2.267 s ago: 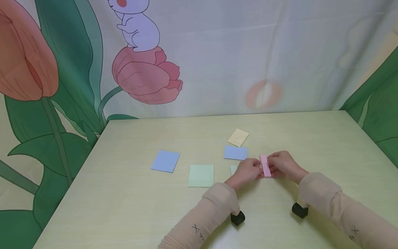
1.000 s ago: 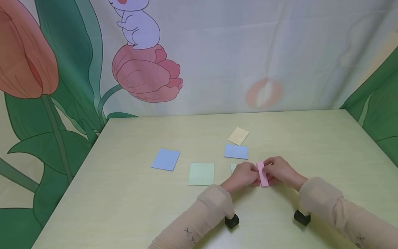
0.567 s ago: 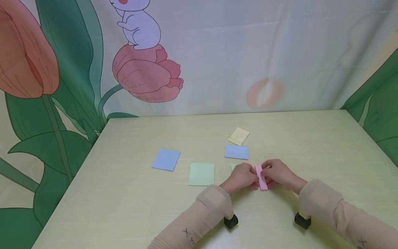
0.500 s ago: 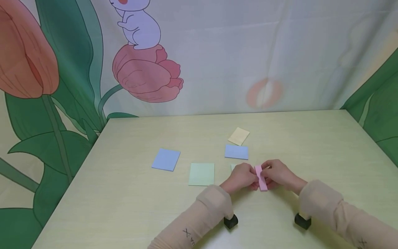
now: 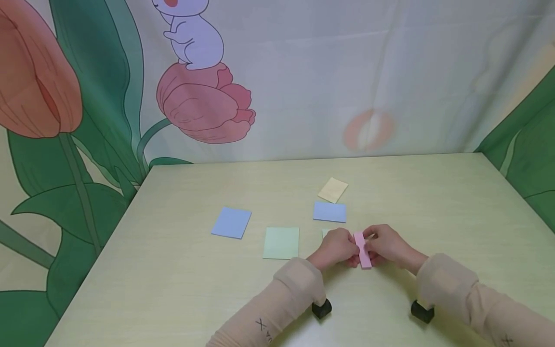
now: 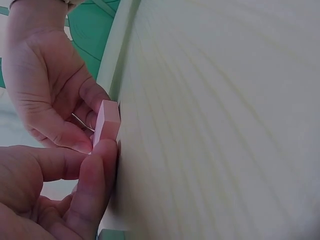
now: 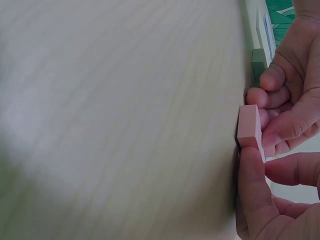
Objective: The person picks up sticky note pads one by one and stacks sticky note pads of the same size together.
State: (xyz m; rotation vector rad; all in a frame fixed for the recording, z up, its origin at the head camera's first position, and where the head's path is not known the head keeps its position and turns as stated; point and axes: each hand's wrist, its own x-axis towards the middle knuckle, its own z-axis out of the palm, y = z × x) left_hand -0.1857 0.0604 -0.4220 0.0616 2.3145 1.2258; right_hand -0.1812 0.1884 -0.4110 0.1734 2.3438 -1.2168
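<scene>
A narrow pink sticky note pad [image 5: 362, 250] lies close to the tabletop between both hands, its long side running away from me. My left hand [image 5: 337, 248] pinches its left edge with thumb and fingers. On the opposite edge, my right hand [image 5: 390, 245] pinches it too. The wrist views show the pink pad [image 6: 107, 121] as a thick block, with fingertips of both hands on it. A pale green pad [image 5: 325, 233] is mostly hidden behind my left hand. In the right wrist view that green pad [image 7: 258, 65] stands beyond the left fingers.
Left of the hands lie a mint green square pad [image 5: 281, 243] and a blue square pad [image 5: 231, 223]. Farther back are a blue rectangular pad [image 5: 330, 212] and a pale yellow pad [image 5: 333, 190]. A printed curtain [image 5: 295, 86] hangs behind the table [image 5: 173, 289].
Both hands have brought the pink pad toward me and slightly left, keeping their grip on it. Over the last half second it has shifted only a little. The other pads stay put.
</scene>
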